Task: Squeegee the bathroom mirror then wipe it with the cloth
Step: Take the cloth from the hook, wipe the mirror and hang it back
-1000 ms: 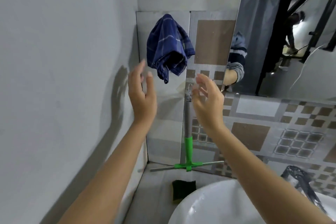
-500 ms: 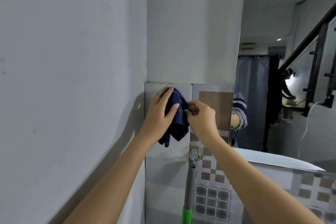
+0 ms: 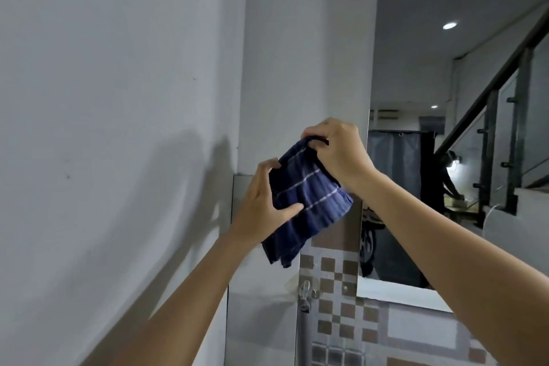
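Note:
A dark blue checked cloth [image 3: 306,205] is held up in front of the wall, just left of the mirror [image 3: 463,98]. My left hand [image 3: 261,205] pinches its left edge between thumb and fingers. My right hand [image 3: 335,148] grips its top corner, fingers curled over the fabric. The cloth hangs down between both hands, off the wall. The grey top of the squeegee handle [image 3: 304,333] hangs from a metal hook [image 3: 306,291] below the cloth; its blade is out of frame.
A white wall [image 3: 118,128] closes in on the left and meets the tiled back wall [image 3: 341,321] at a corner. The mirror reflects a staircase railing, a grey curtain and a person far behind.
Both hands reached the hanging cloth, took hold of it and lifted it off the wall, up and to the right. The view tilted upward, so sink and squeegee blade dropped out of frame.

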Motion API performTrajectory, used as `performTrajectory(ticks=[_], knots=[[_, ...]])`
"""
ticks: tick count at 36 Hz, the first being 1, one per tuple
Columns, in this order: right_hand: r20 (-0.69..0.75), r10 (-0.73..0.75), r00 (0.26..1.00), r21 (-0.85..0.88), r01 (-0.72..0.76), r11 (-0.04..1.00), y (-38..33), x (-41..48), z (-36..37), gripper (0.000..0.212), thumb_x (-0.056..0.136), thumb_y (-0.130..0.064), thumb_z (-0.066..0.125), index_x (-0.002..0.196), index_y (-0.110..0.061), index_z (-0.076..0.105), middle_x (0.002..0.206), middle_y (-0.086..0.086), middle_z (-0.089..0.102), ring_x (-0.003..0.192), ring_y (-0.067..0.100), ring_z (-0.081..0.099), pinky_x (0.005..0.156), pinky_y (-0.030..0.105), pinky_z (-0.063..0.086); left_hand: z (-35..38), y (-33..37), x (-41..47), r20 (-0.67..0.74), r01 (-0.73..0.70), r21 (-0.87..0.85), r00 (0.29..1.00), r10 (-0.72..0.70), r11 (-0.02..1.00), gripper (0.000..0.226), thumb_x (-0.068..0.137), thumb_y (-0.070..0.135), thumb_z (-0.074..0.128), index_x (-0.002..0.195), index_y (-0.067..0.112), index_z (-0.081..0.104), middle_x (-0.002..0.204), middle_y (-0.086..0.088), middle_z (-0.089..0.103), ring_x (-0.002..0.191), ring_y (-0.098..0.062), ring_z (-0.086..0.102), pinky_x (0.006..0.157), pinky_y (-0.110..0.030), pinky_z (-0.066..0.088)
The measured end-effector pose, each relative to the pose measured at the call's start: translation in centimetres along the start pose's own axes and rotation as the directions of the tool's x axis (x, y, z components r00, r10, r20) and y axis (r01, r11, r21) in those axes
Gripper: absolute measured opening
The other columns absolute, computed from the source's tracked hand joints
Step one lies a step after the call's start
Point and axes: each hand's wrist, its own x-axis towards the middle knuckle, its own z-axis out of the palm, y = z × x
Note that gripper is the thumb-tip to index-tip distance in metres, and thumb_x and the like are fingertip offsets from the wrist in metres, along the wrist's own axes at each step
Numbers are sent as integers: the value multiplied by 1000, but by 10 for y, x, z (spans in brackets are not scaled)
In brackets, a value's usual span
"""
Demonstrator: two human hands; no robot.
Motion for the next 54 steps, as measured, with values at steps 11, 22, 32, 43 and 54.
performTrajectory(ticks=[11, 22, 32, 43, 54], knots=[[0, 13, 1000, -10, -13, 1000, -6, -26, -57, 25, 81, 6, 55, 89, -9, 74, 94, 11, 68, 91, 25, 62, 89, 32, 48, -25, 94, -20, 506, 297, -326, 857, -100, 897, 17, 88, 13, 60, 97, 23, 68, 103, 6, 66, 99, -13, 61, 92, -34, 50], [46, 325, 945, 126, -328, 936, 25, -119, -70, 19, 88, -8, 57, 100, -12, 71, 104, 5, 69, 94, 14, 61, 77, 9, 42, 18, 144, -63, 532, 464, -476, 828, -175, 748, 38, 91, -2, 44, 113, 22, 64, 107, -1, 66, 99, -13, 64, 90, -29, 51], [274, 407, 871, 426, -489, 761, 31, -209, -97, 26, 91, -40, 48, 102, -26, 67, 96, -1, 71, 92, 16, 65, 86, 36, 50, 42, 146, -87, 399, 537, -684, 842, -363, 494, 36, 90, -1, 45, 110, 21, 66, 113, -12, 64, 100, -27, 62, 88, -36, 50], [220, 465, 858, 335, -514, 790, 39, -248, -104, 24, 85, -28, 64, 108, -24, 63, 95, -1, 69, 90, 14, 66, 79, 38, 58, 60, 147, -88, 503, 600, -637, 799, -329, 484, 37, 85, -6, 48, 106, 18, 67, 101, -9, 69, 88, -22, 65, 75, -30, 55], [170, 510, 843, 268, -538, 799, 65, -278, -139, 9, 86, -15, 64, 90, -22, 66, 79, -11, 65, 73, 1, 61, 58, 7, 49, 97, 163, -119, 408, 630, -418, 774, -484, 655, 34, 71, 2, 76, 100, 16, 65, 96, -12, 70, 84, -26, 68, 73, -34, 59]])
